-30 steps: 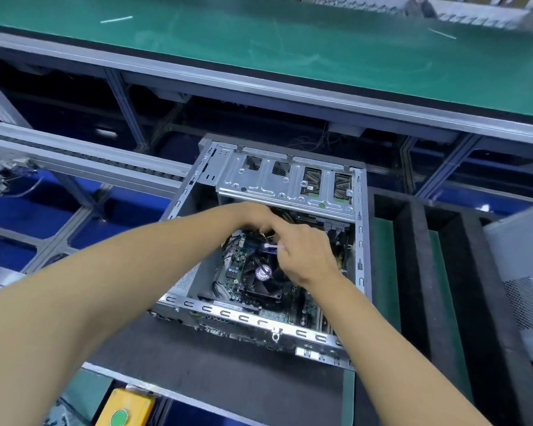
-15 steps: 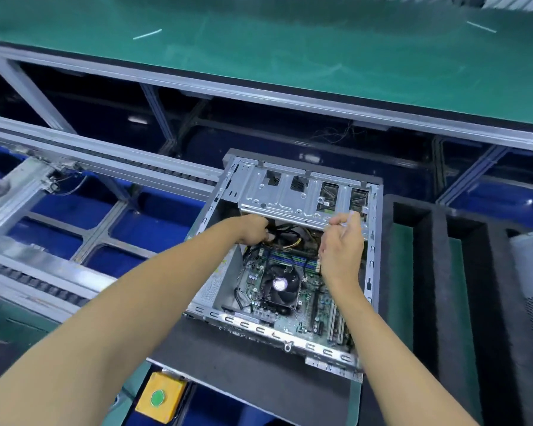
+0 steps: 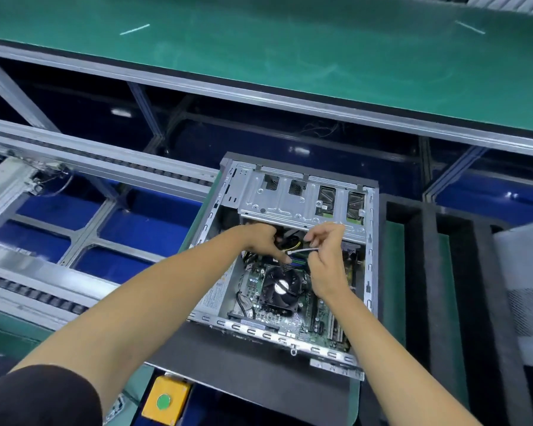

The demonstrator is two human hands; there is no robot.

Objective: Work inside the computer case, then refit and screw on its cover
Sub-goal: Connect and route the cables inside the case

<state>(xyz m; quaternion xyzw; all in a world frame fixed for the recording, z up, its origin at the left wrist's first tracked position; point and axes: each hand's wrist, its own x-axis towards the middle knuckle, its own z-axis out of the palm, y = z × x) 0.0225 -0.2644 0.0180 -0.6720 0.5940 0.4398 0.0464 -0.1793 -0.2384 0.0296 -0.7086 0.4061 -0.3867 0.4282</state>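
Above the fan (image 3: 280,285), the right hand (image 3: 326,256) is pinching a white tie (image 3: 302,251); the left hand (image 3: 263,241) is gripping cables (image 3: 286,242); tugging may be risking unplugged connectors.

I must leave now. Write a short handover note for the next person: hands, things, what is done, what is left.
Left hand: inside the open case, gripping cables near the fan.
Right hand: pinches a white tie over the board.
Cover: seems to be the grey panel lying right of the case, off.
Done: nothing certain.
Left: finish the inside work, refit and screw the cover.
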